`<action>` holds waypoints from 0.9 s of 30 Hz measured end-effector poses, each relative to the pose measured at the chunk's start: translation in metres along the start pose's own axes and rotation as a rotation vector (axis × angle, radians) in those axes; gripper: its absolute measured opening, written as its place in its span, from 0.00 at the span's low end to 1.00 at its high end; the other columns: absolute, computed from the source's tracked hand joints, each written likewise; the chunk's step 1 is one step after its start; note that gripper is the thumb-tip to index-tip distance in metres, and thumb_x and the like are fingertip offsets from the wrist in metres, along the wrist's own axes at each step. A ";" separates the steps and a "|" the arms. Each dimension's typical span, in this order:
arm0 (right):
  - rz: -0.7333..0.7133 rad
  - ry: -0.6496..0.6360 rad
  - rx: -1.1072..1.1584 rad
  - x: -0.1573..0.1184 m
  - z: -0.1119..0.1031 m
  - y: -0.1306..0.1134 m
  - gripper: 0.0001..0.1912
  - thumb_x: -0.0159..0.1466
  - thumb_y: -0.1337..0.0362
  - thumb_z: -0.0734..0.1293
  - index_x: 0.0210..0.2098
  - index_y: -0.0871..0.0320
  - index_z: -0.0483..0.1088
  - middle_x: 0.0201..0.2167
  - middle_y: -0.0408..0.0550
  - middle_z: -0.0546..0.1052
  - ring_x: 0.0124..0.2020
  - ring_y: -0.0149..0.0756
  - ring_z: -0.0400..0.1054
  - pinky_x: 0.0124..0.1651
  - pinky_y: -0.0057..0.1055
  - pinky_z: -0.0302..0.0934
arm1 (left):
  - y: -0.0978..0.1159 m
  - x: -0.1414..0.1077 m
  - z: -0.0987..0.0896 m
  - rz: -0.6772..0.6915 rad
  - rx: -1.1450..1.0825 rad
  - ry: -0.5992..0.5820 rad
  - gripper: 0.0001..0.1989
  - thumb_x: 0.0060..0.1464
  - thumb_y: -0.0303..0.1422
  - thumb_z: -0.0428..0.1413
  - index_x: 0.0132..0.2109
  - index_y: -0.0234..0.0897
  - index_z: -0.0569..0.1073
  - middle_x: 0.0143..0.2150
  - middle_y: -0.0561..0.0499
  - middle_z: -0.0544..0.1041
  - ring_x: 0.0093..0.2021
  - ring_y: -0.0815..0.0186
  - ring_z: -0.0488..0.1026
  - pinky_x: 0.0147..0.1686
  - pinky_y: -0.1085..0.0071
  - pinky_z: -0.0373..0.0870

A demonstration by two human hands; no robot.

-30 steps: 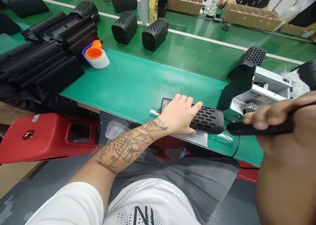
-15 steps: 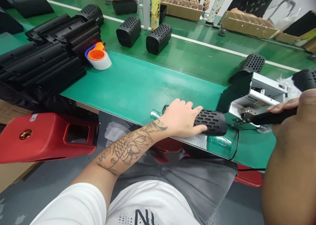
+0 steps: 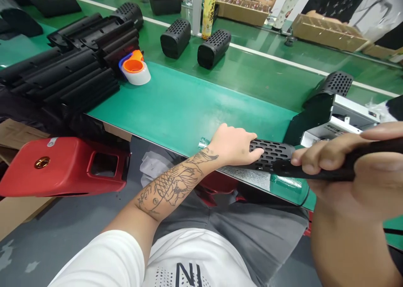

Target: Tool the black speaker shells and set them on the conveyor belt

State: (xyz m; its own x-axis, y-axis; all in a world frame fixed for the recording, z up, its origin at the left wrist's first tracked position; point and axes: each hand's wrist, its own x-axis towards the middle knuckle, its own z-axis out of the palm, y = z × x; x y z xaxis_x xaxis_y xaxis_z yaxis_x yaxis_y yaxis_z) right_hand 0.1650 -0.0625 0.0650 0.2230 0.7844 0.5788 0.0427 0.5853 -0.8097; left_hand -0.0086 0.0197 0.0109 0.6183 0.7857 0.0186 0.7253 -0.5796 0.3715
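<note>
My left hand (image 3: pixel 234 146) lies wrapped over a black perforated housing (image 3: pixel 270 148), holding it near the table's front edge. Slotted holes show on the housing's right part; my palm covers the rest. My right hand (image 3: pixel 340 165) is closed round a black electric screwdriver (image 3: pixel 291 169), held almost level. Its front end overlaps the housing's right end in view; whether it touches cannot be made out. Behind my right hand stands a silver and black screw feeder (image 3: pixel 315 118), partly hidden by my fingers. Clear plastic film (image 3: pixel 285 184) lies beneath and beside the housing.
Stacked black shells (image 3: pixel 78 64) lie at the left, with a tape dispenser (image 3: pixel 137 71) beside them. More perforated housings (image 3: pixel 214 48) stand on the green belt (image 3: pixel 252 75) behind. A red stool (image 3: pixel 59 165) is at lower left. Across the belt, people work by cardboard boxes (image 3: pixel 330 31).
My right hand has brought the screwdriver leftward from the screw feeder to the housing's right end. My left hand stays on the housing. The view has shifted slightly.
</note>
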 end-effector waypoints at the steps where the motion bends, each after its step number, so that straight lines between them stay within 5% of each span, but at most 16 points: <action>1: -0.019 -0.038 0.000 0.002 0.007 0.001 0.20 0.59 0.50 0.84 0.41 0.52 0.76 0.22 0.40 0.76 0.19 0.38 0.68 0.22 0.43 0.71 | 0.000 0.000 0.000 0.004 -0.002 0.002 0.30 0.69 0.55 0.50 0.65 0.46 0.81 0.54 0.44 0.88 0.54 0.48 0.84 0.55 0.52 0.70; 13: 0.017 -0.257 0.005 0.003 0.006 0.013 0.15 0.62 0.59 0.82 0.37 0.52 0.73 0.20 0.38 0.73 0.18 0.36 0.67 0.21 0.41 0.71 | -0.001 0.001 -0.002 0.026 -0.035 -0.024 0.29 0.70 0.54 0.50 0.64 0.45 0.81 0.55 0.44 0.87 0.53 0.48 0.83 0.56 0.50 0.70; 22: 0.047 -0.311 0.008 0.000 0.004 0.016 0.15 0.63 0.59 0.81 0.36 0.52 0.71 0.20 0.37 0.72 0.18 0.34 0.67 0.22 0.39 0.71 | 0.000 0.002 -0.003 -0.004 -0.031 -0.048 0.28 0.71 0.55 0.49 0.65 0.47 0.81 0.57 0.44 0.87 0.55 0.48 0.83 0.57 0.50 0.70; 27: 0.059 -0.227 -0.042 -0.006 0.010 0.010 0.15 0.63 0.56 0.81 0.36 0.52 0.73 0.21 0.38 0.73 0.19 0.36 0.68 0.24 0.42 0.72 | 0.001 -0.001 -0.002 0.004 0.010 -0.041 0.29 0.73 0.54 0.47 0.67 0.47 0.79 0.60 0.44 0.85 0.57 0.47 0.82 0.58 0.50 0.69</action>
State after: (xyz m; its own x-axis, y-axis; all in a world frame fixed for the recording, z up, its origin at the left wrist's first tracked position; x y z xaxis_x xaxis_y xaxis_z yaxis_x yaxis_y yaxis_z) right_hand 0.1542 -0.0587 0.0544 0.0021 0.8459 0.5334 0.0778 0.5316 -0.8434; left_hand -0.0091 0.0184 0.0132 0.6332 0.7738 -0.0176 0.7253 -0.5853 0.3624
